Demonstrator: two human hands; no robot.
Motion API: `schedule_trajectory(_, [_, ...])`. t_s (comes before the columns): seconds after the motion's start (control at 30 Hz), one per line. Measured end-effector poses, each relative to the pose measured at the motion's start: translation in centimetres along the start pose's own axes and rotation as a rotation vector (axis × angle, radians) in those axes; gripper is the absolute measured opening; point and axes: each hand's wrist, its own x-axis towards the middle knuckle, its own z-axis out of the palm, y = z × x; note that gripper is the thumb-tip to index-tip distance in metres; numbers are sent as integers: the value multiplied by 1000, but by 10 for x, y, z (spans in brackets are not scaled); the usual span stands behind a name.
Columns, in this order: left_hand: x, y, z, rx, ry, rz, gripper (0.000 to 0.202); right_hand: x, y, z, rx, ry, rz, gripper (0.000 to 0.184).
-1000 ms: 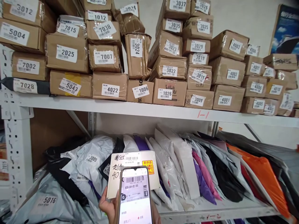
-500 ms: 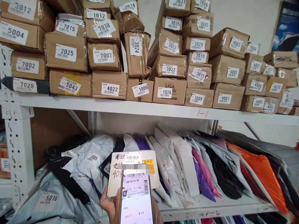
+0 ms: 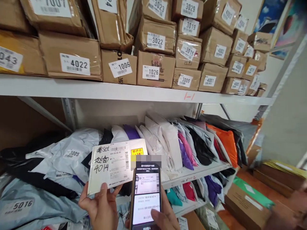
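My left hand (image 3: 103, 204) grips a flat pale parcel (image 3: 120, 164) by its lower edge, thumb in front. Black handwriting, a printed shipping label and a yellow sticker cover the parcel's face; "4014" is legible. My right hand (image 3: 169, 214) is closed around a smartphone (image 3: 146, 198), held upright just right of the parcel and overlapping its lower right corner. The right thumb lies over the lower part of the lit screen, which shows a label photo and lines of digits. A blurred-out patch hides the area above the phone.
Numbered cardboard boxes (image 3: 155, 68) line the white upper shelf (image 3: 144, 91). Plastic mailer bags (image 3: 72, 153) fill the shelf below, in white, black, purple and orange. At right, large cartons (image 3: 247, 204) stand on the floor beside a blurred shape (image 3: 285, 207).
The view has shifted right and closer to the shelf. The phone has moved off most of the parcel, uncovering its writing. Its screen has changed, and my right thumb now lies on it.
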Motion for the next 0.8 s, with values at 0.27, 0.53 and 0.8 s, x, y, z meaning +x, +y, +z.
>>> schedule_trajectory(0.27, [-31, -6, 23, 42, -101, -28, 54, 5, -5, -43, 77, 117, -96, 108])
schedule_trajectory(0.53, [-89, -34, 60, -8, -214, -207, 63, -43, -60, -87, 36, 133, -195, 115])
schedule_trajectory(0.8, [-171, -66, 98, -111, -231, -271, 77, -83, -119, -153, 33, 74, -233, 130])
